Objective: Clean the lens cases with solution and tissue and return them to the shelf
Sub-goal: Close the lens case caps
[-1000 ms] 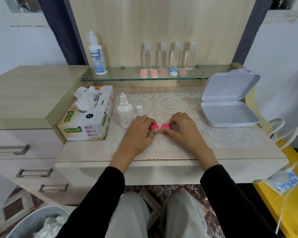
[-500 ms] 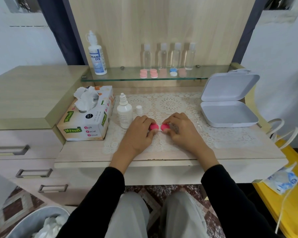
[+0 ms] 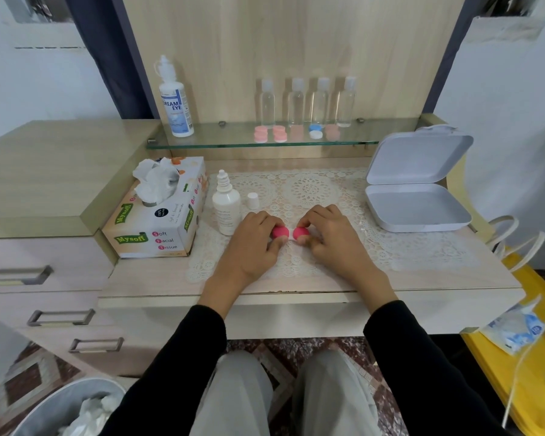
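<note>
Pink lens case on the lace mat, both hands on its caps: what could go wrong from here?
The uncapped white plastic dropper bottle stands right beside the left hand; a bump could tip it and spill solution.
Its small white cap lies loose beyond that hand and might be knocked away.
The right hand pinches the pink plastic lens case by its other round cap; freed caps could roll off.

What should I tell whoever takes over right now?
Left hand and right hand each grip one lid of the pink case on the mat.
Solution bottle stands uncapped beside the tissue box.
Other cases sit on the shelf.
Left to do: finish the pink case, shelve it.
Lids going on or off: cannot tell.
</note>
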The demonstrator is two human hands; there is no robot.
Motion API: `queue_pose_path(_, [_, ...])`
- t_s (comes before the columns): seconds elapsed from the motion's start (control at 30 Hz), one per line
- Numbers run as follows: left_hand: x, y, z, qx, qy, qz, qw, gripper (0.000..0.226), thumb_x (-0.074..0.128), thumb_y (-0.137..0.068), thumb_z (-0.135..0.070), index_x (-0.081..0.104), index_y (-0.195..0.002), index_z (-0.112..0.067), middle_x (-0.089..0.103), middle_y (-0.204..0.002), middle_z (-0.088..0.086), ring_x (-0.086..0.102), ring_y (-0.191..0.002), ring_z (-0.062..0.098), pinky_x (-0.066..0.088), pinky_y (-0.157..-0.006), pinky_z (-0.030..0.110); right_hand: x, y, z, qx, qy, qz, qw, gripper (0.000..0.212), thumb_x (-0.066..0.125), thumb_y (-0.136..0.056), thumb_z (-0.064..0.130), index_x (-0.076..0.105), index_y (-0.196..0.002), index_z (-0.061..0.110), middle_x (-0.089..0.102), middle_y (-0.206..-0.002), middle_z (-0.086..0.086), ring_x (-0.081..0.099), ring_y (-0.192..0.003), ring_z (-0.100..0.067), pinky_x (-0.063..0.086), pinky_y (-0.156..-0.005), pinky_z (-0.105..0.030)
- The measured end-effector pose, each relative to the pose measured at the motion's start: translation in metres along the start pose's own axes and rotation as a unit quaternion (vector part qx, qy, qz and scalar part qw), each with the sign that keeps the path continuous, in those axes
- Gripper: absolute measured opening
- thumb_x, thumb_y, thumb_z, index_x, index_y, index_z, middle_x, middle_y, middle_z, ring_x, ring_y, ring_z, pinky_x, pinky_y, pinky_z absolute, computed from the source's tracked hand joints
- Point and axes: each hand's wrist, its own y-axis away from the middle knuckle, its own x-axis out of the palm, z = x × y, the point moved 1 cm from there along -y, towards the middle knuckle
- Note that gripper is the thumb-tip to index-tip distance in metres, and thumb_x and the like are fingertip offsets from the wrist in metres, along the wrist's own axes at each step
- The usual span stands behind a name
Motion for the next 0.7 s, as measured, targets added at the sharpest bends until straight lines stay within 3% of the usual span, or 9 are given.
queue_pose_path(0.27, [0.001,-0.003,0.001,-0.012,0.009,0.008,1.000,0.030,0.060,-0.090,-0.025,0.061,-0.116,-0.010,0.059,-0.106,0.004,0.051,-0.098,0.020,0.033,-0.084,0.021,-0.003,0.000,0.002,-0.006,0.043,0.008,0.999,0.016,0.070,-0.081,0.025,0.063,-0.090,0.015,0.059,-0.090,0.007,0.046,-0.087,-0.014,0.037,-0.077,-0.033])
queue_pose_path(0.47, [0.003,0.004,-0.008,-0.052,0.015,0.025,0.998,0.047,0.054,-0.095,-0.028,0.045,-0.137,-0.009,0.051,-0.132,0.006,0.044,-0.119,0.023,0.032,-0.103,0.030,-0.005,0.001,0.004,0.002,0.059,0.006,0.998,0.025,0.063,-0.082,0.040,0.058,-0.087,0.016,0.056,-0.088,0.005,0.045,-0.086,-0.016,0.029,-0.074,-0.028])
queue_pose_path(0.53, [0.004,0.007,-0.011,-0.062,0.014,0.031,0.998,0.051,0.049,-0.097,-0.030,0.038,-0.142,-0.009,0.043,-0.141,0.006,0.037,-0.130,0.023,0.024,-0.109,0.028,-0.006,0.001,0.005,0.009,0.063,-0.003,0.998,0.027,0.061,-0.081,0.042,0.057,-0.085,0.016,0.056,-0.086,0.004,0.046,-0.086,-0.016,0.029,-0.074,-0.028])
queue_pose_path(0.6, [0.004,0.008,-0.012,-0.086,0.011,0.052,0.995,0.057,0.041,-0.100,-0.036,0.026,-0.147,-0.009,0.026,-0.154,0.005,0.016,-0.144,0.021,0.010,-0.115,0.027,-0.007,0.002,0.005,0.012,0.074,-0.011,0.997,0.027,0.062,-0.083,0.042,0.056,-0.084,0.016,0.056,-0.085,0.004,0.045,-0.084,-0.016,0.029,-0.073,-0.028])
queue_pose_path(0.7, [0.008,0.007,-0.012,-0.106,-0.043,0.100,0.988,0.061,0.025,-0.102,-0.042,0.010,-0.150,-0.008,0.004,-0.159,0.004,-0.003,-0.146,0.015,-0.002,-0.116,0.026,-0.007,0.003,0.005,0.015,0.096,-0.014,0.995,0.026,0.064,-0.086,0.040,0.056,-0.084,0.015,0.056,-0.084,0.003,0.046,-0.083,-0.018,0.029,-0.072,-0.028])
